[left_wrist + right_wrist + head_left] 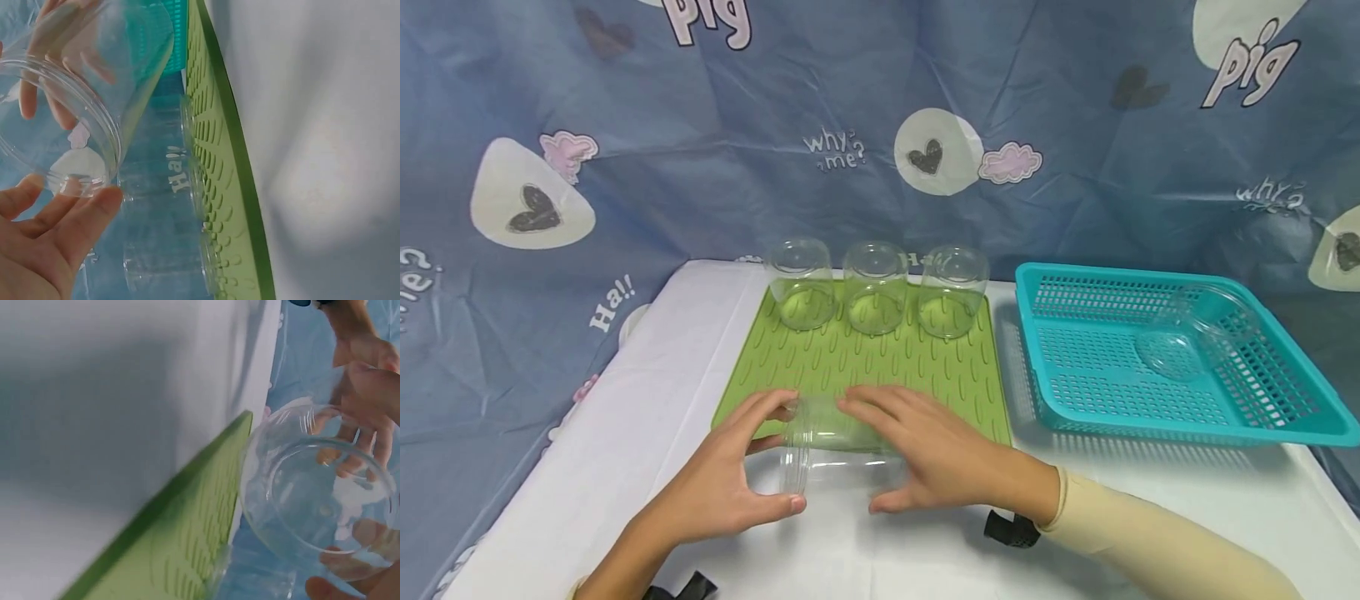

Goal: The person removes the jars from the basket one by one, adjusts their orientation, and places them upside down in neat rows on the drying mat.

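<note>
A clear jar (842,468) lies sideways in the air between my two hands, over the front edge of the green ridged mat (865,367). My left hand (722,475) holds its threaded mouth, thumb below and fingers above, as the left wrist view also shows at the rim (94,112). Around the other end, my right hand (936,454) grips the jar near its round base (325,500). Farther back on the mat, three clear jars stand in a row: a left one (801,283), a middle one (876,287) and a right one (953,292).
To the right sits a turquoise plastic basket (1120,421) with another clear jar (1172,350) lying inside. A white cloth (850,558) covers the table. Behind it hangs a blue printed fabric (737,167).
</note>
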`<state>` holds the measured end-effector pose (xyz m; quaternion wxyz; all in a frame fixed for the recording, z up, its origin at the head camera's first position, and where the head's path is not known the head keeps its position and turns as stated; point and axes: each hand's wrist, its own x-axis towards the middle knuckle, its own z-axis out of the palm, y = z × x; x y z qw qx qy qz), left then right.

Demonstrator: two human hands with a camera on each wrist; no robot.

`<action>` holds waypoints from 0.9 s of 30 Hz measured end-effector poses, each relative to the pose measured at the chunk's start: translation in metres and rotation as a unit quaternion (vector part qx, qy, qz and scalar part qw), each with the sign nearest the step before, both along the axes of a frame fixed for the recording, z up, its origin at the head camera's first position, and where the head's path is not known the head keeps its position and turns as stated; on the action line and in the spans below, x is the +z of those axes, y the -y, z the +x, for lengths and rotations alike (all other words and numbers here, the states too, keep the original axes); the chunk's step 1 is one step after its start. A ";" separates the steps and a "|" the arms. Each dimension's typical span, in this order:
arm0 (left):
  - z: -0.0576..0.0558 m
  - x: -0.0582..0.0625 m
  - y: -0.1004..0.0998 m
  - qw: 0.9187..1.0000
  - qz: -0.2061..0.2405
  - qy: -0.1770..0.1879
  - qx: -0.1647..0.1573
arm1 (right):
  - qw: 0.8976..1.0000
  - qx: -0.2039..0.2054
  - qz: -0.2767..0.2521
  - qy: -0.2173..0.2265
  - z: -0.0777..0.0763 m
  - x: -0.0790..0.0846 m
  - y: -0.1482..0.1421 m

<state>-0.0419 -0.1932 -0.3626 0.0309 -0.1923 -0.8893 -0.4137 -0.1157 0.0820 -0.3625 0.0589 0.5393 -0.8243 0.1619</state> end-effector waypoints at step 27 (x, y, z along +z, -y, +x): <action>0.013 -0.001 0.025 0.982 0.147 0.094 -0.069 | 0.981 0.114 -0.147 -0.054 0.006 -0.014 -0.003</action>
